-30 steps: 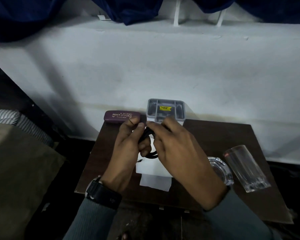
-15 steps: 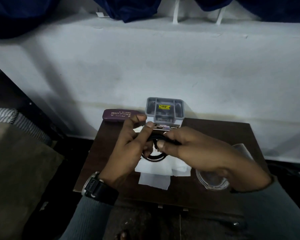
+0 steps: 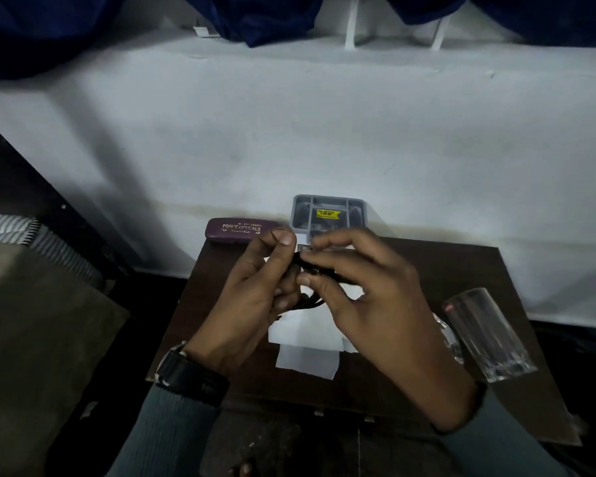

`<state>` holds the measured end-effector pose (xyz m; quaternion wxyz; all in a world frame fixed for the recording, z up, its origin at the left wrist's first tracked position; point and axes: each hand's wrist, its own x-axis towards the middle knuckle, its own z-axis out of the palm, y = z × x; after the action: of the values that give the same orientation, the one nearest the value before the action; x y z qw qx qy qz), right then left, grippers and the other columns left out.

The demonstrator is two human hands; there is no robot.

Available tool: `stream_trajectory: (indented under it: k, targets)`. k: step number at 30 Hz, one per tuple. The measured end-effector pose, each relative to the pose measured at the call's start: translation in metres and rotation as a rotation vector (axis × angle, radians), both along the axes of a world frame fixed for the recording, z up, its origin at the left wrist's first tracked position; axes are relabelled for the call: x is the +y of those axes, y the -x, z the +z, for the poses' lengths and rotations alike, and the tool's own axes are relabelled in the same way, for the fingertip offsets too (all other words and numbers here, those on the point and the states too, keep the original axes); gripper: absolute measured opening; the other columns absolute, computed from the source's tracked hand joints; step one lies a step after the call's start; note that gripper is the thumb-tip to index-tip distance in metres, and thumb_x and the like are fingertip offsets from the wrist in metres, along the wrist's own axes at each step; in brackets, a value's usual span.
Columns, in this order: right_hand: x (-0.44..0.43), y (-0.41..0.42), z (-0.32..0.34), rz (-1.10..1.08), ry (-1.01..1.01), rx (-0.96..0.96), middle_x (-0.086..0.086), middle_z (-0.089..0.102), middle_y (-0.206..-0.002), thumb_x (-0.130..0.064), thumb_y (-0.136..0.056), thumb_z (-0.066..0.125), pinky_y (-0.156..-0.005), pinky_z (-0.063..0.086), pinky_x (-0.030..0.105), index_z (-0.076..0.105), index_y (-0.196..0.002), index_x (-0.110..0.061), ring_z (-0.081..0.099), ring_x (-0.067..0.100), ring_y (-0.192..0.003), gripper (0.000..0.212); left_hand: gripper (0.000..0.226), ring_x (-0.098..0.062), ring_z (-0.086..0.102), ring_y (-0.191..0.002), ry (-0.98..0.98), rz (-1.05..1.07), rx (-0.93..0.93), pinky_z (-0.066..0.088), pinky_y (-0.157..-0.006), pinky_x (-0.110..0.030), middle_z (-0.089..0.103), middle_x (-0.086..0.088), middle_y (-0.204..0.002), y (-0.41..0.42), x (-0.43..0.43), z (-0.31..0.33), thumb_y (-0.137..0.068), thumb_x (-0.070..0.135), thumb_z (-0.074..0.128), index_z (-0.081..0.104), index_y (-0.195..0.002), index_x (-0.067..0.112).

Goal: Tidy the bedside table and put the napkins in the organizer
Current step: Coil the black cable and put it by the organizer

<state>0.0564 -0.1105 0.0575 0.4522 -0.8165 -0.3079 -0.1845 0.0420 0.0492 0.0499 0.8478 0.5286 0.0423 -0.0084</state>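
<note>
Both hands (image 3: 252, 297) (image 3: 369, 304) pinch cord (image 3: 314, 302), covering napkins (image 3: 307, 352) beside glass (image 3: 489, 335).

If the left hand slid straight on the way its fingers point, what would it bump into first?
Probably the gray organizer, standing just beyond the fingertips of the left hand, though depth is hard to judge here.

Both forearms wear long sleeves of a grey-green knit. The left sleeve (image 3: 172, 432) shows fine lengthwise ribs, and the right sleeve (image 3: 496, 452) is the same cloth with a darker edge at its cuff. A wristwatch (image 3: 191, 375) with a broad black strap and a pale-edged case sits just above the left sleeve's cuff.
</note>
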Motion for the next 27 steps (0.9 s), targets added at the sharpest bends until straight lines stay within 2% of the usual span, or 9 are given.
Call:
stream_trajectory:
  k: [2, 6, 9, 13, 18, 20, 23, 24, 27]
  targets:
    - [-0.001, 0.001, -0.006, -0.050, -0.022, -0.136, 0.005, 0.074, -0.110, -0.002, -0.089, 0.078, -0.088, 0.057, 0.025, 0.080, -0.105, -0.005, 0.072, 0.011, -0.098, 0.016, 0.041, -0.002, 0.030, -0.045, 0.060, -0.021, 0.005, 0.036, -0.043, -0.015, 0.034, 0.006, -0.060, 0.000, -0.001, 0.000, -0.091, 0.035, 0.060, 0.052, -0.125, 0.012]
    - [0.002, 0.006, -0.007, -0.089, -0.302, 0.260, -0.012, 0.079, -0.097, -0.003, -0.091, 0.074, -0.081, 0.057, 0.017, 0.077, -0.102, -0.016, 0.075, 0.002, -0.094, 0.018, 0.036, -0.004, 0.031, -0.046, 0.130, -0.116, 0.020, 0.037, -0.048, -0.015, 0.033, 0.008, -0.057, 0.002, 0.000, 0.002, -0.094, 0.037, 0.056, 0.050, -0.122, 0.017]
    - [0.000, 0.005, -0.007, -0.024, -0.448, 0.482, -0.007, 0.080, -0.101, 0.004, -0.093, 0.069, -0.087, 0.060, 0.028, 0.073, -0.102, -0.015, 0.076, 0.011, -0.097, 0.021, 0.032, -0.005, 0.033, -0.047, 0.140, -0.151, 0.049, 0.035, -0.049, -0.016, 0.037, 0.008, -0.058, 0.003, 0.000, 0.003, -0.093, 0.036, 0.057, 0.049, -0.117, 0.017]
    - [-0.003, 0.007, -0.005, -0.022, -0.538, 0.565, -0.001, 0.080, -0.108, 0.010, -0.093, 0.065, -0.095, 0.060, 0.039, 0.071, -0.103, -0.008, 0.076, 0.017, -0.102, 0.022, 0.039, -0.008, 0.038, -0.051, 0.067, -0.106, 0.054, 0.044, -0.051, -0.018, 0.044, 0.004, -0.062, 0.003, -0.001, 0.001, -0.092, 0.030, 0.060, 0.050, -0.128, 0.019]
    - [0.010, 0.011, -0.007, -0.056, -0.677, 0.891, 0.004, 0.079, -0.109, -0.012, -0.089, 0.077, -0.092, 0.062, 0.046, 0.070, -0.118, -0.015, 0.078, 0.018, -0.097, 0.030, 0.044, -0.007, 0.044, -0.052, 0.170, 0.032, 0.022, 0.049, -0.058, -0.019, 0.046, 0.004, -0.064, 0.002, -0.011, -0.007, -0.092, 0.030, 0.054, 0.051, -0.133, 0.014]
    - [0.007, 0.009, -0.008, -0.016, -0.636, 0.912, 0.006, 0.081, -0.099, -0.010, -0.091, 0.076, -0.084, 0.065, 0.042, 0.079, -0.105, -0.018, 0.079, 0.020, -0.093, 0.017, 0.045, -0.015, 0.061, -0.065, 0.096, 0.070, 0.039, 0.054, -0.069, -0.029, 0.061, 0.000, -0.073, 0.001, -0.007, -0.009, -0.094, 0.034, 0.058, 0.053, -0.134, 0.013]
    - [0.001, 0.003, -0.007, -0.046, -0.635, 0.878, 0.004, 0.082, -0.092, -0.008, -0.089, 0.078, -0.070, 0.065, 0.031, 0.082, -0.090, -0.025, 0.080, 0.019, -0.086, 0.017, 0.053, -0.036, 0.073, -0.105, -0.229, 0.083, 0.110, 0.054, -0.096, -0.053, 0.074, -0.017, -0.116, 0.000, 0.002, -0.011, -0.096, 0.054, 0.056, 0.058, -0.136, 0.018]
    - [-0.002, 0.000, -0.007, -0.046, -0.626, 0.890, 0.004, 0.082, -0.092, -0.009, -0.088, 0.079, -0.068, 0.064, 0.030, 0.082, -0.091, -0.025, 0.080, 0.020, -0.085, 0.017, 0.054, -0.038, 0.073, -0.105, -0.261, 0.068, 0.135, 0.055, -0.096, -0.055, 0.072, -0.020, -0.122, 0.000, 0.004, -0.012, -0.095, 0.055, 0.060, 0.058, -0.136, 0.020]
    - [-0.010, -0.011, -0.005, -0.016, -0.506, 0.906, 0.002, 0.082, -0.092, -0.011, -0.089, 0.079, -0.065, 0.062, 0.028, 0.081, -0.096, -0.026, 0.078, 0.017, -0.077, 0.017, 0.058, -0.030, 0.078, -0.091, -0.208, 0.029, 0.153, 0.062, -0.078, -0.040, 0.078, -0.015, -0.112, 0.002, 0.010, -0.013, -0.086, 0.038, 0.079, 0.057, -0.136, 0.020]
